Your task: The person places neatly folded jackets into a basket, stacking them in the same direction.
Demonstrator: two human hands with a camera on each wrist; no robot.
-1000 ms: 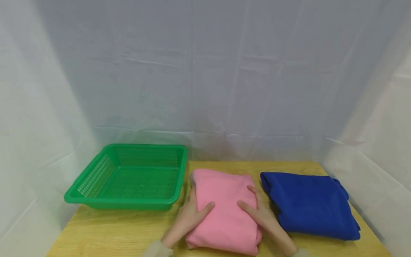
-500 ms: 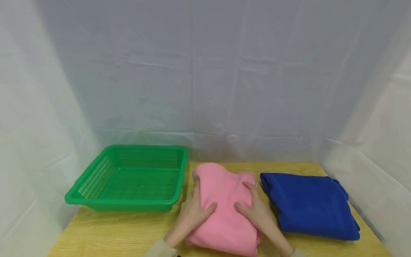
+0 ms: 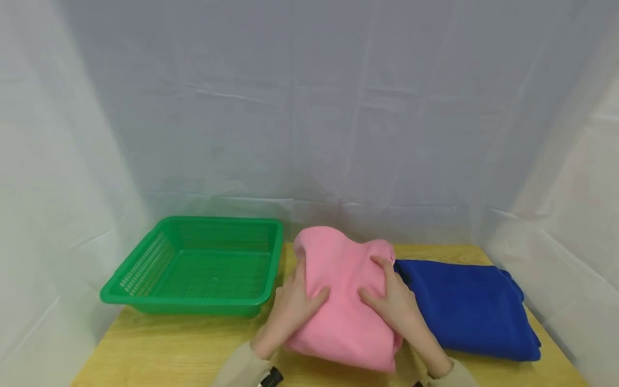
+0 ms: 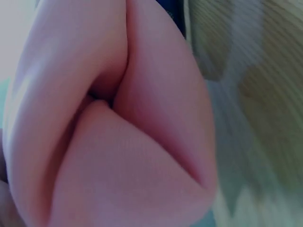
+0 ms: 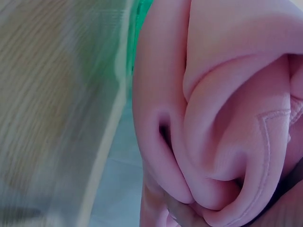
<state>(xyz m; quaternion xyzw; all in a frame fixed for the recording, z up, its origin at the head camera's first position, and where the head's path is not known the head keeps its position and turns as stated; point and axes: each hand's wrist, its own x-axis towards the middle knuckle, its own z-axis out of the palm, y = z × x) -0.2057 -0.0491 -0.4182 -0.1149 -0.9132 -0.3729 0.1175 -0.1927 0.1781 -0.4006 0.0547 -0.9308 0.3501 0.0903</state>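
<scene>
A folded pink garment (image 3: 345, 322) of thick, smooth cloth is held between both hands, its far end raised and bulging. My left hand (image 3: 292, 309) grips its left side, thumb on top, with the other fingers partly hidden at the edge. On the opposite side my right hand (image 3: 400, 306) holds it in the same manner, thumb and index finger showing on top. Layered folds of the pink garment (image 4: 123, 161) fill the left wrist view. Stitched seams show on the pink garment (image 5: 265, 142) in the right wrist view, where fingertips (image 5: 182, 213) press under its lower edge.
A green plastic basket (image 3: 193, 307) with slotted walls stands left of the hands, nothing inside it. To the right lies a folded blue cloth item (image 3: 476, 312), partly behind the right hand. The wooden table (image 3: 159, 349) is bordered by white sheeting (image 3: 329, 118).
Both hands have raised the pink garment, far end most, and moved it slightly away from the person. Its top edge has bunched into a dip. Basket and blue item stay put.
</scene>
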